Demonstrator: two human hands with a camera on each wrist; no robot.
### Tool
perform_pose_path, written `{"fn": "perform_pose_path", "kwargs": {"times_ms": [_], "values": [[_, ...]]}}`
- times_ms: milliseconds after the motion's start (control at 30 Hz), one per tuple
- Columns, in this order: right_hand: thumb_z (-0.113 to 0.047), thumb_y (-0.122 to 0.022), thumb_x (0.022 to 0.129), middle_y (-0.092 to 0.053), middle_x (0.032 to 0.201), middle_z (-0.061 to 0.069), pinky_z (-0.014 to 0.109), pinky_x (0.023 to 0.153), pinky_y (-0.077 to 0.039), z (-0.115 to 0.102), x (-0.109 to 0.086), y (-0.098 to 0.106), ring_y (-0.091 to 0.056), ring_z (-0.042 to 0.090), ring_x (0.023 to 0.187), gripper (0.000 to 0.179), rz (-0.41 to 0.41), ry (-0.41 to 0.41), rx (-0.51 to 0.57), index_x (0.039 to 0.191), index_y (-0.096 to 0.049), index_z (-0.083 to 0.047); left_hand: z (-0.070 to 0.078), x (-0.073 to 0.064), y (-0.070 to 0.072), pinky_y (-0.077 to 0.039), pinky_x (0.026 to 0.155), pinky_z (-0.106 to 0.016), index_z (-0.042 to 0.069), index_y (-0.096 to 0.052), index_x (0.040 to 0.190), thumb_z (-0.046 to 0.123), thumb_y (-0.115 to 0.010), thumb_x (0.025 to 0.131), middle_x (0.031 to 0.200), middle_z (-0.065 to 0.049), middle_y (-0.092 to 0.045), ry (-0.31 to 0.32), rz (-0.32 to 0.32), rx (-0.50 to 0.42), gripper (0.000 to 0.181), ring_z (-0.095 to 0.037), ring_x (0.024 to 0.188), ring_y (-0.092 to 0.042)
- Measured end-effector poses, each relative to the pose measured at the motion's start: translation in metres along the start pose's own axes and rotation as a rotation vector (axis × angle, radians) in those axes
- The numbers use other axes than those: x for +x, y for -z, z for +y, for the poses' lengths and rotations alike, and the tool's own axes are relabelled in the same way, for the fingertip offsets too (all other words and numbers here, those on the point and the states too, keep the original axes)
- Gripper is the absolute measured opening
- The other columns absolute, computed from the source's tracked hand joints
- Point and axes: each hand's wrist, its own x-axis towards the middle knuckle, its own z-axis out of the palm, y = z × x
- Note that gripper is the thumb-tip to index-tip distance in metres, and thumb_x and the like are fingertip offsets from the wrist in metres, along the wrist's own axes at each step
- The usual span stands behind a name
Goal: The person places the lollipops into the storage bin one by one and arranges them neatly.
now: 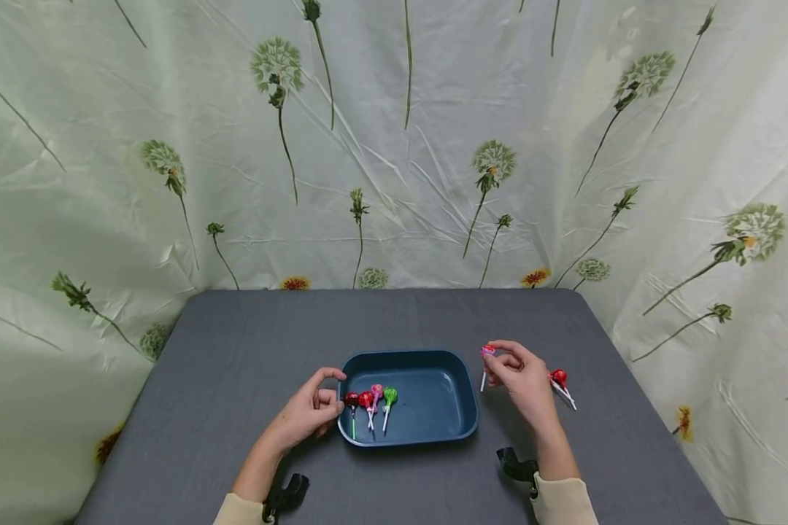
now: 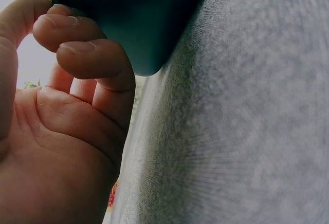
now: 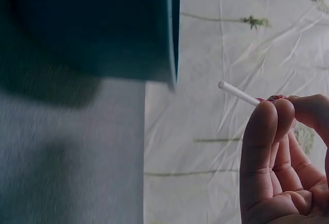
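Note:
A dark blue tray (image 1: 427,437) stands on the grey table, with several lollipops at its left end: a dark red one (image 1: 351,399), a red one (image 1: 365,399), a pink one (image 1: 377,391) and a green one (image 1: 390,395). My left hand (image 1: 305,408) holds the tray's left rim, its curled fingers (image 2: 85,59) against the outer wall in the left wrist view. Beyond the tray's right side, my right hand (image 1: 520,379) pinches a pink-and-red lollipop (image 1: 487,351) by its wrapped head. Its white stick (image 3: 237,92) points out from the fingertips, apart from the tray.
To the right of my right hand, red lollipops (image 1: 560,379) with white sticks lie on the table (image 1: 289,321), partly hidden by that hand. A curtain (image 1: 394,160) printed with dandelions hangs behind and along both sides. Each wrist wears a black mount (image 1: 517,465).

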Motion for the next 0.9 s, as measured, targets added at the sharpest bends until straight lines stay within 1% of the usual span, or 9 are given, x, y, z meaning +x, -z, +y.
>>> {"fn": "perform_pose_path", "kwargs": {"times_ms": [133,233,300,467,667,800,900], "values": [[-0.030,-0.072,0.092,-0.071,0.086,0.010,0.032,0.070,-0.059,-0.005,0.000,-0.009,-0.068,0.017,0.069,0.036,-0.029,-0.019,0.002,0.121,-0.064,-0.011,0.001,0.000,0.000,-0.042,0.047,-0.025,0.009,-0.037,0.137,0.010,-0.063,0.094,0.066,-0.003,-0.051,0.000,-0.004,-0.002,0.050,-0.013,0.049,-0.046],[-0.031,-0.072,0.091,-0.071,0.088,0.013,0.033,0.071,-0.059,-0.009,0.000,-0.014,-0.068,0.018,0.069,0.036,-0.050,-0.019,0.013,0.121,-0.064,-0.011,0.001,0.000,0.000,-0.041,0.047,-0.025,0.009,-0.037,0.137,0.010,-0.063,0.094,0.066,-0.003,-0.051,0.005,-0.002,-0.006,0.050,-0.014,0.049,-0.046],[-0.032,-0.072,0.091,-0.071,0.089,0.015,0.033,0.071,-0.059,-0.011,0.001,-0.017,-0.068,0.019,0.070,0.036,-0.059,-0.015,0.018,0.121,-0.064,-0.012,0.000,0.000,0.000,-0.041,0.047,-0.025,0.009,-0.037,0.137,0.010,-0.063,0.094,0.066,-0.003,-0.052,0.010,-0.001,-0.006,0.051,-0.014,0.049,-0.046],[-0.032,-0.071,0.092,-0.071,0.091,0.015,0.032,0.072,-0.058,-0.016,0.002,-0.023,-0.067,0.020,0.072,0.036,-0.070,-0.015,0.012,0.122,-0.064,-0.014,0.000,0.001,0.000,-0.041,0.047,-0.025,0.009,-0.037,0.137,0.012,-0.064,0.094,0.067,-0.003,-0.052,0.023,0.001,0.002,0.052,-0.014,0.050,-0.046],[-0.029,-0.070,0.093,-0.071,0.089,0.015,0.032,0.070,-0.058,-0.017,0.003,-0.031,-0.066,0.018,0.069,0.034,-0.088,-0.024,0.031,0.122,-0.064,-0.014,0.001,0.001,0.000,-0.041,0.047,-0.025,0.009,-0.036,0.138,0.012,-0.065,0.093,0.068,-0.003,-0.053,0.027,-0.002,-0.001,0.053,-0.014,0.050,-0.046],[-0.025,-0.070,0.094,-0.070,0.090,0.022,0.033,0.069,-0.058,-0.019,0.003,-0.039,-0.065,0.018,0.067,0.030,-0.110,-0.020,0.047,0.121,-0.064,-0.012,0.001,0.001,0.001,-0.041,0.047,-0.025,0.008,-0.036,0.138,0.011,-0.064,0.094,0.067,-0.004,-0.052,0.026,-0.003,-0.002,0.053,-0.014,0.050,-0.046],[-0.025,-0.070,0.093,-0.069,0.090,0.023,0.032,0.069,-0.058,-0.020,0.002,-0.045,-0.065,0.018,0.067,0.030,-0.128,-0.012,0.054,0.120,-0.064,-0.012,0.001,0.001,0.000,-0.041,0.047,-0.025,0.009,-0.036,0.138,0.011,-0.064,0.094,0.067,-0.004,-0.052,0.017,-0.006,-0.005,0.052,-0.014,0.050,-0.046]]}}
